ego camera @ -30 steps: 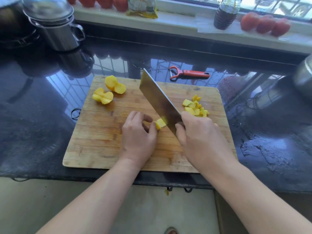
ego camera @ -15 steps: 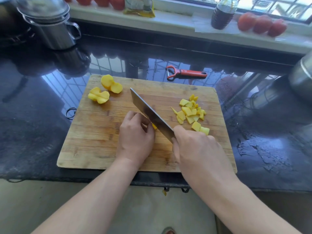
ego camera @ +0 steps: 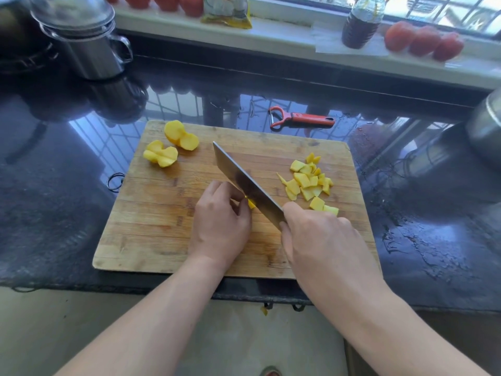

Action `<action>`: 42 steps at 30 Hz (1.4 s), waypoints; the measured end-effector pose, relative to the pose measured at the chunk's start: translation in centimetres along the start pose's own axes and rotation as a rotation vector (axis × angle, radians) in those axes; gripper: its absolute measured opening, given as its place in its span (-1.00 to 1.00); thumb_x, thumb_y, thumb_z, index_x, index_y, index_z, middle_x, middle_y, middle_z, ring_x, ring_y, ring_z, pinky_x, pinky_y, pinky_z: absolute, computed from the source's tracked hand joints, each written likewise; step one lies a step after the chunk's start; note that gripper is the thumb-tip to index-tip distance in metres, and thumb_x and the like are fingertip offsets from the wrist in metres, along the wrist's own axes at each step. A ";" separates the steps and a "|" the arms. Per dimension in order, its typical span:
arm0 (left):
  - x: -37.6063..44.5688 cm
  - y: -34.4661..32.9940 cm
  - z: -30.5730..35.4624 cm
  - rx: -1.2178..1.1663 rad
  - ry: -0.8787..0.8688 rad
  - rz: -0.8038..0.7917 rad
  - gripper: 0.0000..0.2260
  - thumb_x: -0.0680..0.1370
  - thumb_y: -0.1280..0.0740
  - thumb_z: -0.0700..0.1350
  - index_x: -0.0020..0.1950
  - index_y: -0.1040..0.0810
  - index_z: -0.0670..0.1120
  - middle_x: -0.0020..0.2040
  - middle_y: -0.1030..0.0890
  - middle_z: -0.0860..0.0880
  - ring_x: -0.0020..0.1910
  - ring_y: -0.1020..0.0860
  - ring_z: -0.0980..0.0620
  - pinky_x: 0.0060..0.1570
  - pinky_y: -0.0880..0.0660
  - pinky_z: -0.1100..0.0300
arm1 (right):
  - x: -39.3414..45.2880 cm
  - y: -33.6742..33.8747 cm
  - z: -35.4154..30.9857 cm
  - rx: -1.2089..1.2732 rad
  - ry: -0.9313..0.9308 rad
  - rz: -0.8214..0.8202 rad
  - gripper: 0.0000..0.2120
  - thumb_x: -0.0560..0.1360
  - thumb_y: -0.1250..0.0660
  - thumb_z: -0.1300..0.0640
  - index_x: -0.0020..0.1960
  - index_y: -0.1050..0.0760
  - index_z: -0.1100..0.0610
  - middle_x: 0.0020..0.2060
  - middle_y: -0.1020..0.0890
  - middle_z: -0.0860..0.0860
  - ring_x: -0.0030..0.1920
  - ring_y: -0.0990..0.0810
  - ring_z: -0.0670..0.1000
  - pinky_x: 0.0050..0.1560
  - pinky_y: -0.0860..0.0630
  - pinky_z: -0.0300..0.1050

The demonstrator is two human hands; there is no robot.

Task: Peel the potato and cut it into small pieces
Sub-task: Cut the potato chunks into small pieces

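A wooden cutting board (ego camera: 151, 226) lies on the black counter. My right hand (ego camera: 322, 240) grips a cleaver (ego camera: 244, 185) whose blade slants across the board's middle, edge down. My left hand (ego camera: 219, 223) pins a small yellow potato piece (ego camera: 251, 204) against the blade's left side; most of that piece is hidden under my fingers. A pile of several small cut pieces (ego camera: 309, 180) lies to the right of the blade. Two larger peeled potato chunks (ego camera: 180, 135) (ego camera: 160, 156) rest at the board's far left corner.
A red peeler (ego camera: 303, 120) lies on the wet counter just behind the board. A steel pot (ego camera: 89, 50) stands at the back left, another steel vessel (ego camera: 488, 128) at the right edge. Tomatoes (ego camera: 423, 42) and a dark bottle (ego camera: 360, 25) sit on the windowsill.
The cleaver came down from a raised position onto the potato piece, and the cut pieces were pushed right into the pile. My left hand stays on the remaining piece.
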State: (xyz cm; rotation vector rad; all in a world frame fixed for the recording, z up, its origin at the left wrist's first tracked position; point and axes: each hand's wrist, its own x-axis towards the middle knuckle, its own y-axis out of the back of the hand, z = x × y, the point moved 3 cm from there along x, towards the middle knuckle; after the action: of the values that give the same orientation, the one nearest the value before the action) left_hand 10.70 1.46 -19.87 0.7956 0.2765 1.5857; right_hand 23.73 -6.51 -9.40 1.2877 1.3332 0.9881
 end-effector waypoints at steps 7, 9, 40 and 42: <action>0.1 0.1 0.2 -0.015 0.013 0.003 -0.74 0.45 -0.46 -0.33 -0.20 -0.47 -0.02 -0.18 -0.46 0.07 -0.22 -0.39 0.06 -0.15 -0.22 0.33 | 0.9 -1.0 -0.5 -0.026 -0.001 -0.046 -0.67 0.63 -0.13 0.22 -0.24 -0.08 0.01 -0.36 -0.30 -0.06 -0.30 -0.33 0.17 -0.38 -0.18 0.02; 0.1 0.0 0.2 -0.005 0.012 0.004 -0.80 0.44 -0.46 -0.33 -0.19 -0.52 -0.07 -0.18 -0.48 0.06 -0.17 -0.45 -0.01 -0.14 -0.22 0.33 | 1.5 -1.6 -0.7 -0.033 0.002 -0.047 -0.72 0.63 -0.12 0.22 -0.19 -0.13 0.00 -0.36 -0.26 -0.06 -0.28 -0.32 0.20 -0.31 -0.22 0.02; -0.2 0.9 1.7 0.035 0.164 -0.099 -0.91 0.58 -0.41 -0.19 -0.10 -0.67 -0.05 -0.16 -0.66 0.04 -0.15 -0.56 0.06 -0.11 -0.41 0.27 | 0.6 -0.4 4.9 0.214 -0.193 0.031 -0.73 0.61 -0.19 0.00 -0.21 -0.27 0.07 -0.32 -0.49 0.00 -0.23 -0.48 0.21 -0.19 -0.54 0.07; 0.1 1.1 2.4 0.093 0.288 -0.164 -0.87 0.62 -0.38 -0.09 -0.13 -0.62 -0.03 -0.16 -0.64 0.04 -0.13 -0.56 -0.01 -0.13 -0.35 0.24 | 0.4 -0.5 4.8 0.238 -0.203 0.021 -0.74 0.60 -0.18 0.00 -0.22 -0.25 0.06 -0.33 -0.47 0.00 -0.23 -0.46 0.21 -0.19 -0.54 0.08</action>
State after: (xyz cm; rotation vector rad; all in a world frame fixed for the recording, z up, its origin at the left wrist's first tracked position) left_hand 11.33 0.69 -17.45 0.5972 0.6128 1.5377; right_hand 28.36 -6.54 -10.79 1.5410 1.3085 0.7056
